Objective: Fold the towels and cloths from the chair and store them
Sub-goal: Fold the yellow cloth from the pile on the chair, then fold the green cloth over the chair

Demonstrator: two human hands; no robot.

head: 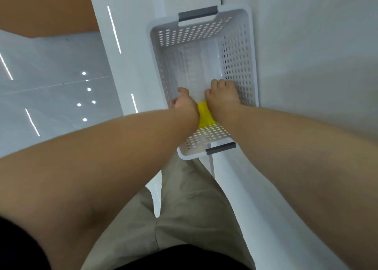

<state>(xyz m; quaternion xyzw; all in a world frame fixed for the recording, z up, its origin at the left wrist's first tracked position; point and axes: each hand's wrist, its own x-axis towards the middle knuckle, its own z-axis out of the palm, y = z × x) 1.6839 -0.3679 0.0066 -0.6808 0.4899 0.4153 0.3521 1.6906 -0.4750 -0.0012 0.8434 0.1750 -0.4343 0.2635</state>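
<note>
A white perforated basket point(252, 54) with grey handles stands on a white ledge point(131, 44). Both my hands reach down inside its near end. Between them shows a strip of a folded yellow cloth point(205, 115), low against the basket's near wall. My left hand point(185, 103) holds the cloth's left side with its thumb stretched out. My right hand point(223, 97) grips the right side, knuckles up and fingers curled down. Most of the cloth is hidden under the hands. The far part of the basket's bottom is bare.
A white wall point(306, 65) runs close along the basket's right side. A glossy pale floor point(51, 89) with light reflections lies to the left, below the ledge. My beige trousers point(194, 208) fill the bottom centre. The near grey handle point(221, 148) juts over the ledge's edge.
</note>
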